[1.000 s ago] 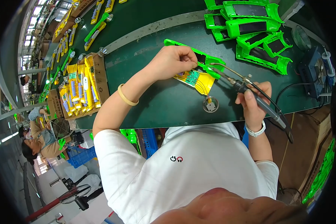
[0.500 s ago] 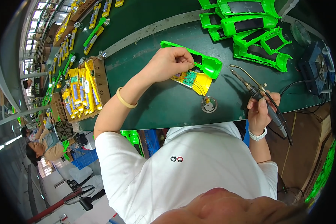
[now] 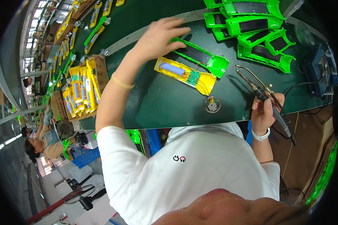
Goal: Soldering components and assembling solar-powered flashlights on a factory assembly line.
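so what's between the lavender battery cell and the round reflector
Going from the lavender battery cell, the head view shows the green circuit board, then the end of the yellow casing, crossed by thin wires, before the round reflector.

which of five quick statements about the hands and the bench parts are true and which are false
1. The right hand holds a soldering iron. True.
2. The left hand is clenched in a fist. False: its fingers are spread, at the left end of the green shell.
3. The yellow shell lies nearer the person than that green shell. True.
4. The round metal piece sits inside the cardboard box. False: it lies on the table.
5. The cardboard box holds yellow parts. True.
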Demonstrator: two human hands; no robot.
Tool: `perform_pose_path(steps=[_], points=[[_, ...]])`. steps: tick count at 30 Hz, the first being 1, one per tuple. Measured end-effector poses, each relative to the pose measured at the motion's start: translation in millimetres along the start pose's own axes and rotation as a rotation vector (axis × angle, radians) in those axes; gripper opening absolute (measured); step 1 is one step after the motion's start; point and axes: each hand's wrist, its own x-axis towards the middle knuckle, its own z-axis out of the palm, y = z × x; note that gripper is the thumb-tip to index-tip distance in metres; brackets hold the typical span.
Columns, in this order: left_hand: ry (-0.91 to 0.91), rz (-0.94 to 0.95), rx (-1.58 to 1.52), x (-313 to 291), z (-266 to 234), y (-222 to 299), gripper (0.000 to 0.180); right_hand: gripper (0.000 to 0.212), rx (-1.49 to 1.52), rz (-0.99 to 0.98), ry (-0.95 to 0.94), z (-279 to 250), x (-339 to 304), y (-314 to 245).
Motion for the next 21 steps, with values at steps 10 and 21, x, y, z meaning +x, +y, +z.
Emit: perform_pose_path(steps=[10, 21], points=[[-0.137, 0.055, -0.3, -63, -16, 42, 0.045, 0.019, -0.027, -0.01, 0.073, 2, 3, -2], [0.244, -0.538, -0.039, -65, 0, -144, 0.047, 0.021, -0.141, 0.06, 0.122, 4, 9, 2]])
